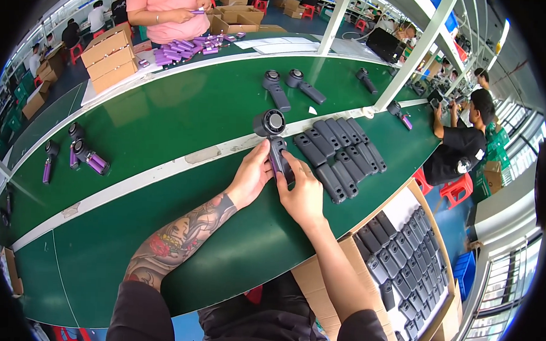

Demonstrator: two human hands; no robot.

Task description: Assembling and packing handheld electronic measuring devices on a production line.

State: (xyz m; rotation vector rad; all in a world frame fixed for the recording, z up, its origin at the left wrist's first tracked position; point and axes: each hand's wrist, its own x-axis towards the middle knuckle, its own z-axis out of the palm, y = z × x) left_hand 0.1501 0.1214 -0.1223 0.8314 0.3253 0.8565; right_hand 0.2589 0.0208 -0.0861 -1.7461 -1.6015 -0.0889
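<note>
A dark grey handheld fan [270, 123] is held between my two hands over the green bench, its round head pointing away from me. My left hand [252, 174] wraps the left side of the handle, where a strip of purple shows. From the right, my right hand [301, 188] grips the dark handle shell, fingers pressed along its front; the lower end is partly hidden. Just right of my hands lie rows of dark handle shells [346, 154]. Beyond them, two fans with dark handles, one of them a dark fan [276, 90], rest on the green belt.
At my lower right stands a carton [365, 276] full of similar shells. Several fans with exposed purple batteries [97, 163] lie at left on the belt [166, 125]. Across it, a person in pink [169, 16] stands behind a purple battery pile [180, 50]. A white post [416, 52] rises at right.
</note>
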